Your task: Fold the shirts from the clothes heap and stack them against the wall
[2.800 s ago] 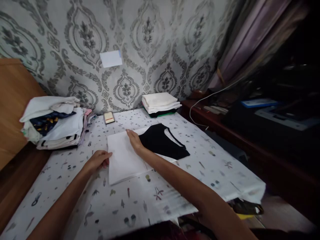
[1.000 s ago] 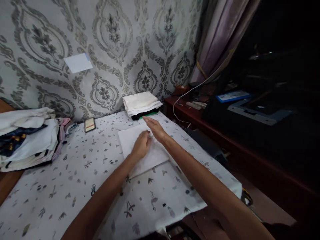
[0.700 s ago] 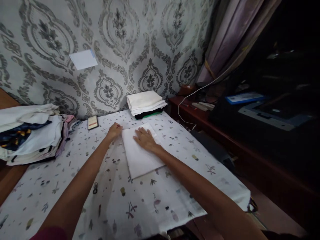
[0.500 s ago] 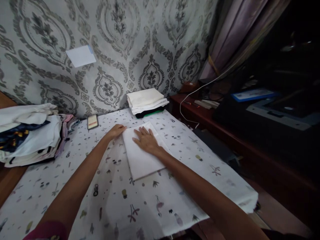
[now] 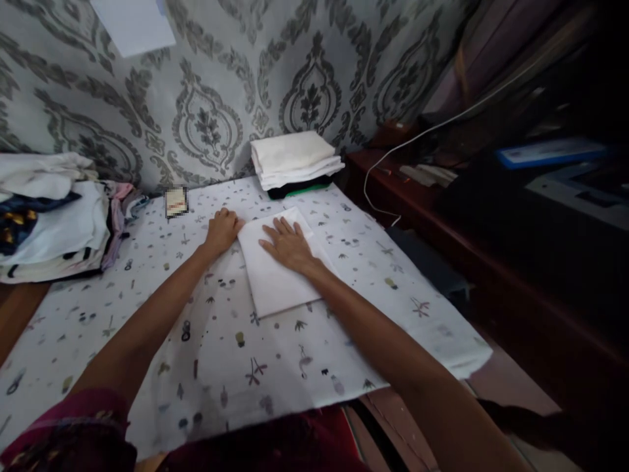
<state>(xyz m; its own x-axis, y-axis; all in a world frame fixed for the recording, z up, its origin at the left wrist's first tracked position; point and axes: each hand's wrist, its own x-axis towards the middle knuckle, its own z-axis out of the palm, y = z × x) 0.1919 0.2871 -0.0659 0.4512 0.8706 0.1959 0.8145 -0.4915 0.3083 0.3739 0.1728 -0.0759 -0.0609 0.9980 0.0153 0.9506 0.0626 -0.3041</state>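
A folded white cloth lies flat on a table covered with a patterned white sheet. My right hand rests on its upper part, palm down with the fingers spread. At the cloth's upper left corner is my left hand, its fingers curled together and touching the corner; they look closed on the cloth's edge. Behind the cloth stands a neat stack of folded clothes, white on top with black and green below.
A loose pile of clothes lies at the left. Near the wall is a small card. On the right, a dark red desk carries a white cable and other items. Patterned wallpaper rises behind.
The view has tilted down, so things appear higher in the picture. My left hand's fingers are more curled at the corner; my right hand is still spread on the cloth.
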